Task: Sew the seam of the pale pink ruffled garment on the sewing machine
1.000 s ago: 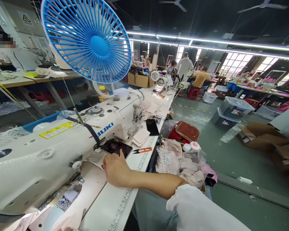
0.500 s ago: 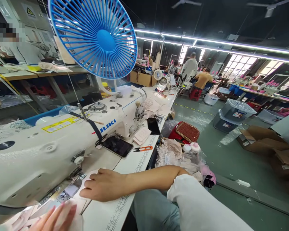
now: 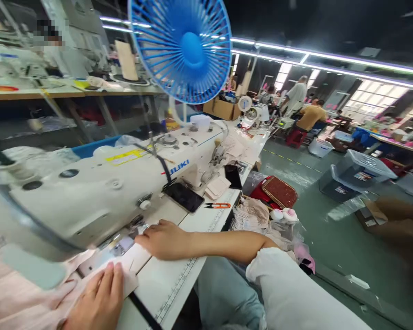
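Observation:
A white JUKI sewing machine (image 3: 124, 183) runs across the table. My right hand (image 3: 163, 239) lies on the table bed beside the presser foot (image 3: 124, 243), fingers pointing at the needle area and resting on pale fabric. My left hand (image 3: 98, 300) lies flat, fingers together, on pale pink fabric (image 3: 27, 298) at the near left. Neither hand grips anything. A dark phone (image 3: 185, 197) lies under the machine arm.
Orange thread snips (image 3: 217, 206) and small cloth pieces (image 3: 218, 187) lie beyond my right hand. A blue fan (image 3: 186, 48) stands above the machine. A heap of fabric bundles (image 3: 258, 220) sits right of the table. Other people work at far tables; grey bins (image 3: 361, 172) are on the floor.
My right hand drew back from the phone to the presser foot. My left hand came into view onto the pink fabric. The view swung left.

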A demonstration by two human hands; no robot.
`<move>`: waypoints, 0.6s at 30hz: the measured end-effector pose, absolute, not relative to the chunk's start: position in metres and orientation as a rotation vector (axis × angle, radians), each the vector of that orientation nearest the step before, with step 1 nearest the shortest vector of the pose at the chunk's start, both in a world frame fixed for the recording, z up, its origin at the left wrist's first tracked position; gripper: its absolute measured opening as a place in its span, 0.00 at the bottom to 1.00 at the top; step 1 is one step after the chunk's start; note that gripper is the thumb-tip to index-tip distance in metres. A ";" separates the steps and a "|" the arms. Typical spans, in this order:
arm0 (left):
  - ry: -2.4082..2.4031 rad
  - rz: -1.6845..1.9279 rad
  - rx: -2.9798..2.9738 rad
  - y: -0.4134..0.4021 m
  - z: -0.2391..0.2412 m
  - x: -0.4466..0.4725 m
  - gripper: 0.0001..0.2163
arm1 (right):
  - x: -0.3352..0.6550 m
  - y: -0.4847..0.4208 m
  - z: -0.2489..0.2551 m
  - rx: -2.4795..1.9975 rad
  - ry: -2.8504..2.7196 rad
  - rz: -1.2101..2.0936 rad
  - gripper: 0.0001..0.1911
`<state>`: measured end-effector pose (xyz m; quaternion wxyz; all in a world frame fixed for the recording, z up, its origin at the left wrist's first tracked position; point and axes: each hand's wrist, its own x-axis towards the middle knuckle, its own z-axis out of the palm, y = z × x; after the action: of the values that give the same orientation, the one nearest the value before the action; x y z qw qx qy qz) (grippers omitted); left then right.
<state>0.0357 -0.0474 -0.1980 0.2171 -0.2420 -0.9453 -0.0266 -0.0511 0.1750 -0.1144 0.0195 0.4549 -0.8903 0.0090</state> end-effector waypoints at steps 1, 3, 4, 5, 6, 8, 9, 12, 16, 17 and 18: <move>-2.629 0.048 -0.672 -0.038 -0.188 0.043 0.21 | -0.049 0.175 -0.115 1.389 -2.755 0.030 0.11; -2.628 0.209 -0.659 -0.016 -0.169 0.054 0.21 | -0.046 0.173 -0.116 1.354 -2.781 0.052 0.11; -2.658 0.250 -0.627 -0.006 -0.162 0.057 0.21 | -0.046 0.171 -0.115 1.339 -2.798 0.069 0.10; -2.711 0.273 -0.560 0.002 -0.156 0.058 0.21 | -0.047 0.168 -0.115 1.337 -2.817 0.088 0.10; -2.749 0.289 -0.538 0.007 -0.151 0.058 0.22 | -0.049 0.164 -0.115 1.340 -2.828 0.114 0.10; -2.817 0.287 -0.547 0.011 -0.144 0.057 0.23 | -0.054 0.156 -0.115 1.352 -2.850 0.225 0.08; -2.845 0.261 -0.545 0.010 -0.141 0.057 0.23 | -0.056 0.153 -0.116 1.340 -2.875 0.302 0.07; -2.876 0.136 -0.426 0.001 -0.137 0.056 0.22 | -0.059 0.147 -0.121 1.250 -2.937 0.606 0.07; -2.771 -0.256 -0.230 -0.007 -0.143 0.054 0.22 | -0.061 0.151 -0.128 1.147 -2.876 0.955 0.07; -2.736 -0.353 -0.270 -0.006 -0.145 0.055 0.23 | -0.061 0.152 -0.129 1.142 -2.860 1.021 0.07; -2.711 -0.416 -0.334 -0.004 -0.146 0.056 0.24 | -0.061 0.154 -0.129 1.142 -2.850 1.076 0.07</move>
<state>0.0560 -0.0042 -0.1462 0.1883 -0.1188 -0.9636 -0.1479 -0.0611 0.1536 -0.1290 -0.0558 0.3506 -0.8746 0.3301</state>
